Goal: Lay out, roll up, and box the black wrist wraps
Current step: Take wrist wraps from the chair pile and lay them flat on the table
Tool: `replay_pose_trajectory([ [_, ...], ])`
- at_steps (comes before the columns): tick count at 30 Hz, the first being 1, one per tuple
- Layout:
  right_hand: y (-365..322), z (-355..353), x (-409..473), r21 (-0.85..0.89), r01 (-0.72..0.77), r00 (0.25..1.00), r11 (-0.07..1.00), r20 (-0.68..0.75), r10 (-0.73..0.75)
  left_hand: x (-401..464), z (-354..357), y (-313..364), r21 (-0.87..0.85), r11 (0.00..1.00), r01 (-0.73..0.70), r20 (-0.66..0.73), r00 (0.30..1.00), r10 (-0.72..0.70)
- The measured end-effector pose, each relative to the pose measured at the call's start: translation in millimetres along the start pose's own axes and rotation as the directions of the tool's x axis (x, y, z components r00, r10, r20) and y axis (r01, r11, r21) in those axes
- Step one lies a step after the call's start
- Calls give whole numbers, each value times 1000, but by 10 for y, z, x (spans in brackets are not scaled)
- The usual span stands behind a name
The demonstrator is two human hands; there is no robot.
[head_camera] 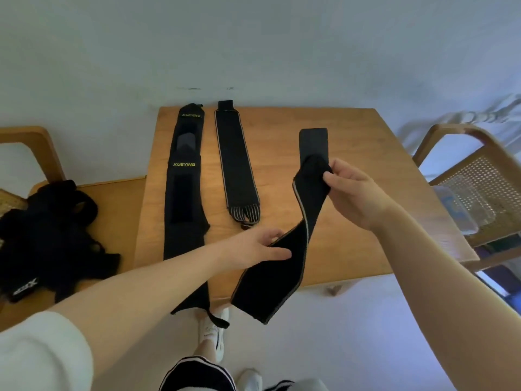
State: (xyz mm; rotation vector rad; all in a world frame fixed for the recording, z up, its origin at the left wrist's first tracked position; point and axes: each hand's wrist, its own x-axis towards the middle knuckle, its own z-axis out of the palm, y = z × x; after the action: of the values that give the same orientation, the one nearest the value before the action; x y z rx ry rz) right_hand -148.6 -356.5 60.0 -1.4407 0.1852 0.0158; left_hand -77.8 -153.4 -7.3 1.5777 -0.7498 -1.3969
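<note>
While two wraps already lie flat, the laying-out step is on its third.

From the left: a heap of black straps (48,235) sits on a chair, the long branded wrap (184,193) and a shorter wrap (235,165) lie straight on the table (352,131). The left hand (253,249) pinches the third wrap (282,263) low, the right hand (352,193) pinches it at a twist; its tail hangs off the edge. Next, I judge, untwist and flatten it.

Wooden table (352,142) against pale wall (253,46), cane chair (479,182) right
</note>
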Motion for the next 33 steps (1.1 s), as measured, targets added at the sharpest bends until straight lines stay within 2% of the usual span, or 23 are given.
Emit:
replay_pose_trajectory([
  [2,77,111,0,107,-15,994,994,-105,27,-43,47,-45,-76,996,-42,-82,996,36],
  [4,190,267,39,79,-86,973,993,-208,101,-80,29,-23,-208,965,-162,-232,966,112],
  [6,333,409,117,22,-179,936,984,-304,177,-98,-63,34,-430,870,-243,-360,929,81],
  [7,405,462,174,23,-215,921,976,-327,211,-107,-123,65,-478,845,-239,-384,922,44],
  [8,465,518,238,34,-245,911,969,-333,242,-104,-189,73,-438,874,-207,-416,909,7],
  [10,565,592,404,3,-287,900,958,-342,271,-74,-324,22,-205,976,-80,-469,883,-26],
  [12,617,647,611,-48,-308,894,950,-355,272,-36,-468,-37,-57,998,-7,-507,861,-23],
  [15,652,674,993,-95,-310,895,946,-365,257,74,-759,-52,126,991,34,-547,836,41],
  [18,642,632,1430,-145,-334,879,932,-404,252,262,-1142,9,349,932,94,-609,779,149],
  [21,670,566,1897,-157,-384,857,910,-427,288,483,-1580,33,448,870,203,-666,726,174],
  [24,788,492,2279,-255,-451,859,855,-382,340,764,-2001,-22,606,720,338,-609,780,147],
  [27,915,435,2574,-340,-530,835,777,-369,408,1044,-2324,-76,722,577,382,-526,845,99],
  [33,1048,321,2801,-402,-631,771,664,-422,477,1284,-2589,-242,822,466,328,-416,904,98],
])
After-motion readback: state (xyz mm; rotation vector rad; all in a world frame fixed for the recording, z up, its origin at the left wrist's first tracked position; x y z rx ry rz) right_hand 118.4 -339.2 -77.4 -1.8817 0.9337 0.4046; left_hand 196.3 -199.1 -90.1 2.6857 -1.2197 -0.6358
